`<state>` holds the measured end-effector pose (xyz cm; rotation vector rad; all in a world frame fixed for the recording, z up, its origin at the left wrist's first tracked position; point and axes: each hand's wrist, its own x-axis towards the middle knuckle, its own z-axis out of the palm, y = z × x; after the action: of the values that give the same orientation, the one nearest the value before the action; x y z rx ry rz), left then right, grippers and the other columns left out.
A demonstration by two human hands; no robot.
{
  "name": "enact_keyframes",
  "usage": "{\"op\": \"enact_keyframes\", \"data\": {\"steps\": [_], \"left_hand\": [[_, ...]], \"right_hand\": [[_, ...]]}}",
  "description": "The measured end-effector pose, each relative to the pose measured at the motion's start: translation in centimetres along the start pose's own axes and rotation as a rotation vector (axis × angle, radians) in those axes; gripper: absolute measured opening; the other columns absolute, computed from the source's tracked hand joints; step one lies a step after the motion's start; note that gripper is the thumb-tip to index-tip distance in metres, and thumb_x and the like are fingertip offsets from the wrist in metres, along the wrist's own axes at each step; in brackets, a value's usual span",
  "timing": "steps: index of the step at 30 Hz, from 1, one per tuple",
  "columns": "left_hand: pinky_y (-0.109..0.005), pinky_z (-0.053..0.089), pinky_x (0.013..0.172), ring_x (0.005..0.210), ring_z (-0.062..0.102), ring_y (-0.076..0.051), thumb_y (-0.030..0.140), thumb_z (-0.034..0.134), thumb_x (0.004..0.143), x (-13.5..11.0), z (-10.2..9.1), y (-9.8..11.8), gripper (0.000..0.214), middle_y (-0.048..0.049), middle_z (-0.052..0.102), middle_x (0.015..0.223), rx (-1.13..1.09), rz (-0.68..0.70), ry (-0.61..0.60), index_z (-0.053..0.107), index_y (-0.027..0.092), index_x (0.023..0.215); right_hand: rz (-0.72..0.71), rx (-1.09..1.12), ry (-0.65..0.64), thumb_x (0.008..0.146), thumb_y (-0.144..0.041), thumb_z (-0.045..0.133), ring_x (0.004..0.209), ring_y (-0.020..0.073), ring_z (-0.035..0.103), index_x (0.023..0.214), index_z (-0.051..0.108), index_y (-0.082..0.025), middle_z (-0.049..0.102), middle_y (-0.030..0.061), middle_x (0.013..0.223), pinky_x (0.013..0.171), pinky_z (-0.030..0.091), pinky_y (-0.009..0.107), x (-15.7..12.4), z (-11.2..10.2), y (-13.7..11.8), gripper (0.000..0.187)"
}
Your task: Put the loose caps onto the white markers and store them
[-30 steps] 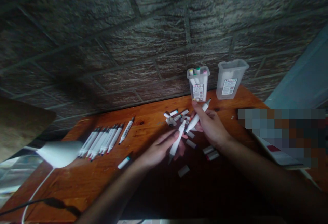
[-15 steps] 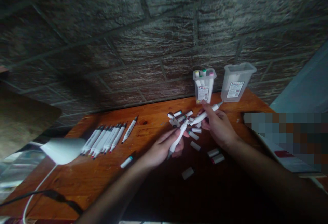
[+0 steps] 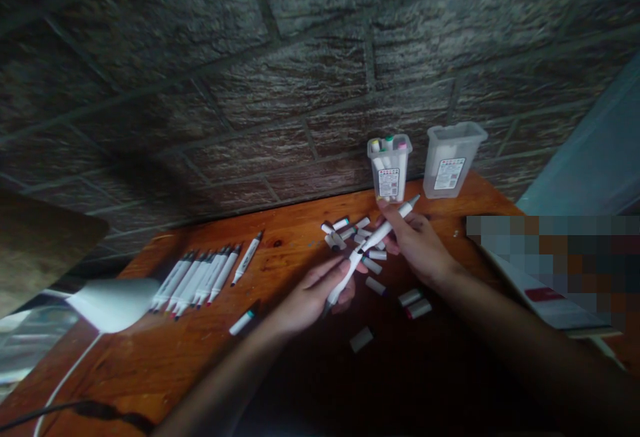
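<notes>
Just below centre, the bare left hand [image 3: 317, 292] holds a slim white marker [image 3: 342, 285], the right hand [image 3: 419, 242] a second white marker [image 3: 379, 234]; short white cylindrical caps [image 3: 375, 286] lie nearby.

The left hand [image 3: 316, 294] partly hides its marker [image 3: 341, 286]; the labels [image 3: 449, 174] are illegible.

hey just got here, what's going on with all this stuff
A person holds a slim white marker in the left hand and a second white marker in the right hand, their ends touching or nearly so. Small white cylindrical caps lie scattered around them on the brown wooden table. More white markers lie to the left. Near the wall stand two translucent plastic containers.
</notes>
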<state>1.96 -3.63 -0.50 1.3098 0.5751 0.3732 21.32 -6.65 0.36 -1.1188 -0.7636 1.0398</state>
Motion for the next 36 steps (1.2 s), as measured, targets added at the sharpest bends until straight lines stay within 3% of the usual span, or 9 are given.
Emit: {"op": "enact_keyframes", "data": {"steps": [8,21,27,36], "left_hand": [[-0.020,0.030,0.048,0.049,0.038,-0.007,0.044,0.051,0.097,-0.1,0.0,0.1,0.035,0.0048,0.044,0.058,-0.016,-0.020,0.003,0.060,0.012,0.108],[-0.021,0.032,0.049,0.049,0.042,-0.008,0.046,0.053,0.095,-0.1,-0.1,-0.1,0.037,0.0033,0.048,0.058,0.023,-0.035,-0.015,0.061,0.013,0.109],[-0.021,0.034,0.049,0.050,0.048,-0.009,0.052,0.054,0.093,0.1,-0.4,0.0,0.045,0.0016,0.055,0.062,0.065,-0.005,0.076,0.060,0.013,0.115],[-0.020,0.033,0.047,0.048,0.048,-0.009,0.053,0.054,0.092,0.0,-1.2,0.7,0.047,0.0019,0.058,0.061,0.071,0.024,0.171,0.059,0.013,0.117]], "right_hand": [[-0.010,0.064,0.070,0.075,-0.066,0.066,0.039,0.0085,0.032,0.063,0.059,-0.021,0.041,-0.0053,0.044,0.040,0.022,0.026,0.3,-0.2,0.3,0.047],[-0.055,0.014,0.005,0.075,-0.065,0.067,0.037,0.0062,0.033,0.063,0.060,-0.018,0.042,-0.0070,0.041,0.039,0.024,0.022,0.1,0.1,0.3,0.048],[-0.014,0.124,0.111,0.072,-0.066,0.068,0.035,0.0055,0.030,0.061,0.056,-0.019,0.037,-0.0084,0.039,0.037,0.022,0.021,0.6,-0.1,0.5,0.049],[0.003,0.193,0.104,0.076,-0.060,0.069,0.035,0.0047,0.028,0.067,0.059,-0.018,0.040,-0.0075,0.040,0.038,0.019,0.021,0.6,-0.2,0.1,0.044]]}}
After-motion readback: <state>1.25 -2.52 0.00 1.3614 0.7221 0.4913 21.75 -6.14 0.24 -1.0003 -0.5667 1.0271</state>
